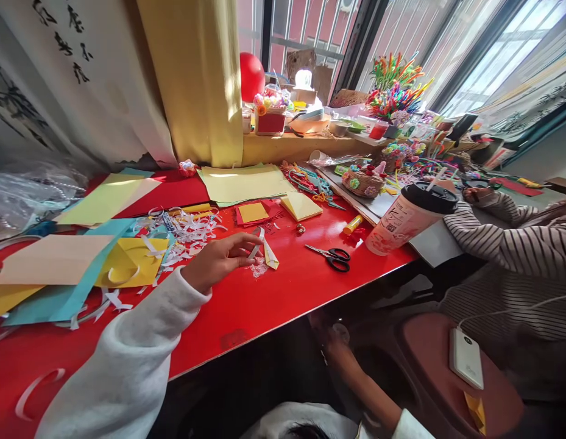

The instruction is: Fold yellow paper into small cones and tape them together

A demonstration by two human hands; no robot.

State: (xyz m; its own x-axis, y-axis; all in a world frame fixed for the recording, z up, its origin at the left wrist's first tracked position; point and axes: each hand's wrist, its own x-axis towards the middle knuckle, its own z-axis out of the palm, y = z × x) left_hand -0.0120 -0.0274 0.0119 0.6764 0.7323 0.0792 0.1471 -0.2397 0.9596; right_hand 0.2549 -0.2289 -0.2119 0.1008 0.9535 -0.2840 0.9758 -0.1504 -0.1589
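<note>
My left hand (pixel 225 259) reaches over the red table (pixel 246 311), its fingers curled round a thin white paper strip (pixel 256 242). Just right of its fingertips lies a folded cream paper piece (pixel 270 255), beside small white scraps. My right hand (pixel 335 341) is low in the dark below the table's edge, by a small pale round thing (pixel 341 332); the shade hides its fingers. Black-handled scissors (pixel 335 257) lie on the table to the right, with a yellow glue tube (pixel 353 225) behind them.
A lidded pink cup (pixel 404 222) stands at the table's right edge. Paper sheets (pixel 54 259) and shredded strips (pixel 195 235) cover the left side. At the right, a person in a striped sleeve (pixel 493 235) sits near a stool (pixel 429 341) bearing a white power bank (pixel 466 358).
</note>
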